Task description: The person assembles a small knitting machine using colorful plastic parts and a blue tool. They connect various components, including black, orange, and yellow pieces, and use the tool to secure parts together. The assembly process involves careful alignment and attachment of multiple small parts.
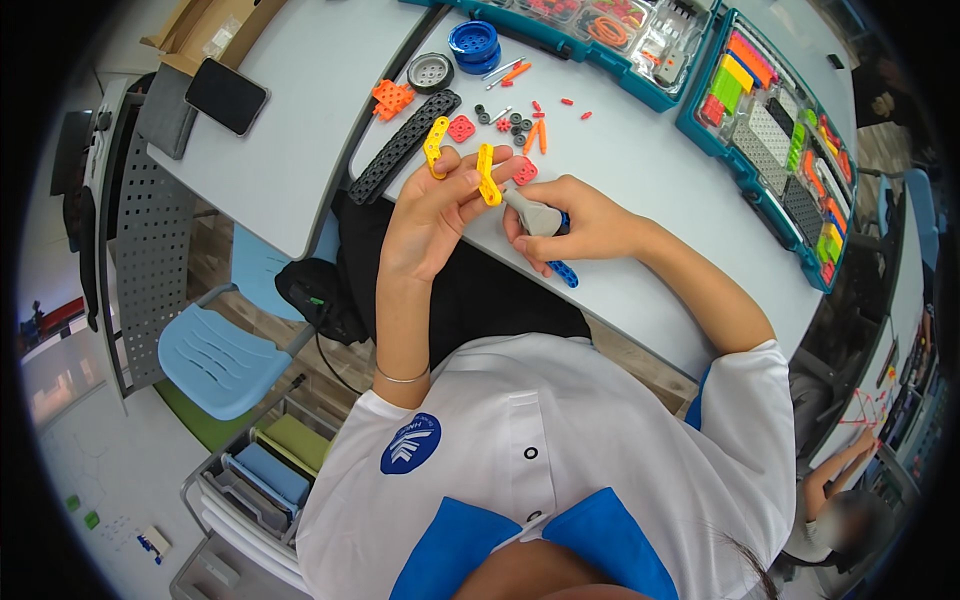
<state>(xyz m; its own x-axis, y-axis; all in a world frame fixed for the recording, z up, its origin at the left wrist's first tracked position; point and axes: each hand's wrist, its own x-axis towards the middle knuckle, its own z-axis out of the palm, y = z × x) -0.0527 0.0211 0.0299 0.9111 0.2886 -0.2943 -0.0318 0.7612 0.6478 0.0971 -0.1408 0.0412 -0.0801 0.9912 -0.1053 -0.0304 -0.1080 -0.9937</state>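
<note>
I'm pinching a yellow perforated plastic strip [486,175] in closed left hand [432,220] fingers; right hand [580,225] is gripping a grey tool [532,215] against it. Assembly looks early: 1 strip in hand, loose parts lying on the white table [640,180].

Glossy yellow plastic beam [487,175] over a smooth matt table [650,190].

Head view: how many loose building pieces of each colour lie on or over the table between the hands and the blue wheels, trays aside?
Yellow strips: 2
Black beam: 1
Blue wheels: 1 stack
Grey wheel: 1
Orange block cluster: 1
Total: 6
</note>
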